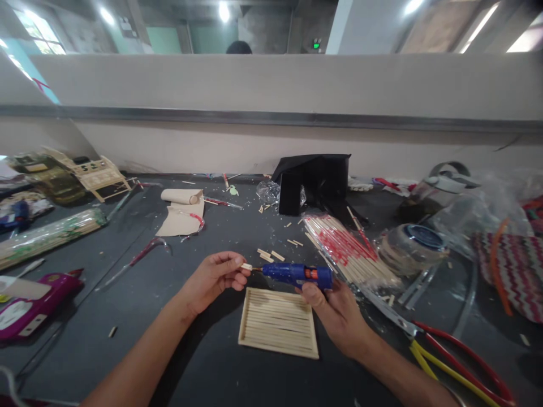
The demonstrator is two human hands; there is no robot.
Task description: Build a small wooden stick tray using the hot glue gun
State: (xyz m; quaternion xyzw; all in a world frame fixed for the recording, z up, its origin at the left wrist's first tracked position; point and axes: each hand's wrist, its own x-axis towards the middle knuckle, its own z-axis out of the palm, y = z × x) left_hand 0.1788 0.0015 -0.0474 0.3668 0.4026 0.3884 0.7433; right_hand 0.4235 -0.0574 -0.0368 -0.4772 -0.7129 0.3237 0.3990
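Observation:
Between the thumb and fingers of my left hand (218, 273) is a short piece of wooden stick (246, 266). My right hand (339, 314) is wrapped round a blue glue gun (292, 274), which lies level and points left. Its nozzle tip meets or nearly meets the stick piece; I cannot tell whether they touch. Just below both hands, a small rectangular panel of wooden sticks (278, 323) with a raised rim lies flat on the dark table. Several short cut stick pieces (271, 255) are scattered behind the glue gun.
Red-and-yellow-handled shears (418, 330) lie at the right, near a bag of red-tipped sticks (343, 246) and a clear jar (411, 249). A black folded stand (316, 183) is at the back. On the left are a magenta device (38, 302), wrapped sticks (51, 234) and a small wooden model (95, 172).

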